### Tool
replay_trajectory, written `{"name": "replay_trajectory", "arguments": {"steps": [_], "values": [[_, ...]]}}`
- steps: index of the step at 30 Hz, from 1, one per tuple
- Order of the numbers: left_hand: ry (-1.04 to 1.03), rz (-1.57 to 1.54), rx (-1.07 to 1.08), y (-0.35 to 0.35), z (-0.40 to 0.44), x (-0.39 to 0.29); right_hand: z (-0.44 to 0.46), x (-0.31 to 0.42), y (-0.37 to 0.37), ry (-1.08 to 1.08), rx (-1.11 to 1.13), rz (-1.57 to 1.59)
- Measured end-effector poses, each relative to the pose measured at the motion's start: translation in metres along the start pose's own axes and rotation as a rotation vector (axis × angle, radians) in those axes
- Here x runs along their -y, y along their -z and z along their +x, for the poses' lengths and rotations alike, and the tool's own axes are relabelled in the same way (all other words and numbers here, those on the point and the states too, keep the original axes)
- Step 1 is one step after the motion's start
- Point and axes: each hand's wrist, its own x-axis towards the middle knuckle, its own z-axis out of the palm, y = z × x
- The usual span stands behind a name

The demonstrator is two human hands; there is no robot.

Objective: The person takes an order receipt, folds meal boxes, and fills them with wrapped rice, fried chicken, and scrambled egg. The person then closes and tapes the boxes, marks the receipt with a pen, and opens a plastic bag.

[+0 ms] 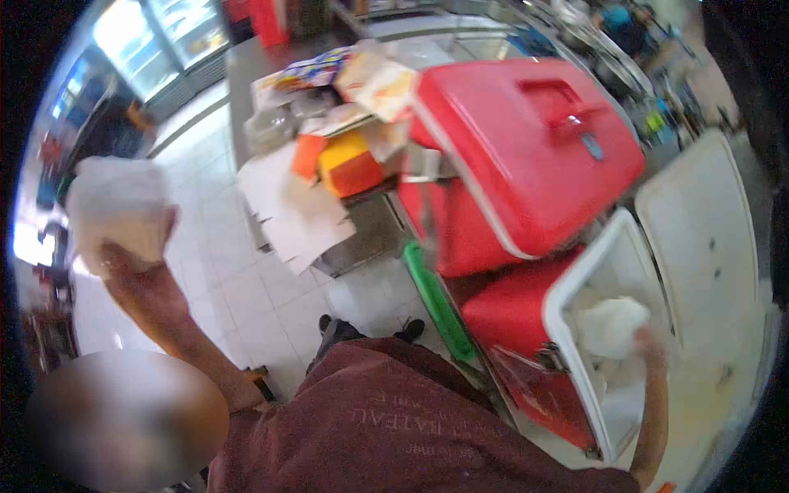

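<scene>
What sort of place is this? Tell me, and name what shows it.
Probably the working area of a shop or commercial kitchen: lit glass-fronted cabinets at the back, a big red cooler beside an open cooler, and a tiled floor.

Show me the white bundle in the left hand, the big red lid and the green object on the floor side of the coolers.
White bundle [123, 201]: head view, its middle.
Red lid [526, 172]: head view, its top surface.
Green object [437, 300]: head view, mid-length.
</scene>
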Motion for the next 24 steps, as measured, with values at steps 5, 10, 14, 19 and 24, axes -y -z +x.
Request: {"name": "replay_trajectory", "arguments": {"steps": [5,10,14,19,24], "values": [[-0.226,0.016,-0.195,0.123,0.061,-0.057,-0.02,0.121,0.04,0.143,-0.582,-0.288],[-0.177,0.08,-0.539,0.232,0.088,-0.081,0.027,0.308,0.001,0.597,-0.93,-0.202],[0.087,-0.108,-0.62,0.32,0.073,-0.07,0.115,0.502,-0.082,1.006,-0.863,-0.067],[0.176,-0.335,-0.601,0.384,0.081,-0.072,0.186,0.713,-0.225,1.261,-0.521,0.127],[0.131,-0.252,-0.794,0.442,0.086,-0.095,0.212,0.873,-0.363,1.348,-0.144,0.273]]}}
